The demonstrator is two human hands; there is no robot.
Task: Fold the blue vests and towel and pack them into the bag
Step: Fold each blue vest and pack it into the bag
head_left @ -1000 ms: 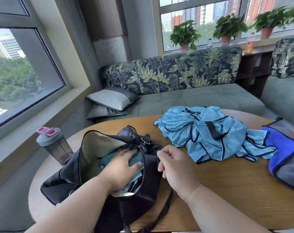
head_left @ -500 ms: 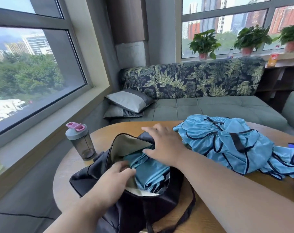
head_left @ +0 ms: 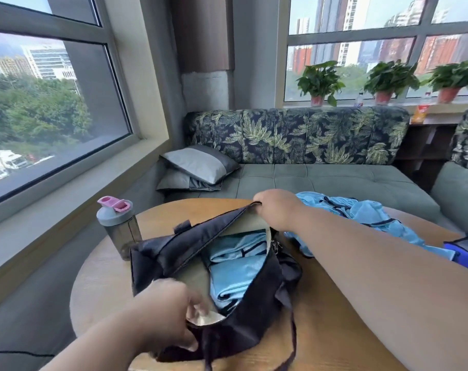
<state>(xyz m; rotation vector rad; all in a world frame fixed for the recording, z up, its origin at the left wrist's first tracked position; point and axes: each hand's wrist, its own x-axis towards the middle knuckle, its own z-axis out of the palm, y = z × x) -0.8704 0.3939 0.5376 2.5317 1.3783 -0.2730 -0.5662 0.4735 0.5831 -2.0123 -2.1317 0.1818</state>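
Two hands are seen at the black bag, which is laid open on the round wooden table and is taken as the landmark. Left of the bag, just beside its far-left corner, a grey shaker bottle with a pink lid is stood near the table's left edge. Inside the bag, a folded light-blue vest is seen against the pale lining. Right of the bag, a crumpled heap of blue vests is spread over the table's far side, and further right a dark-blue towel is cut off by the frame. Bare wood is left right of the bag, partly covered by the right forearm. The bag's near rim is gripped by the blurred left hand, fingers curled round the edge. The far rim, by the zip, is pinched and lifted by the right hand.
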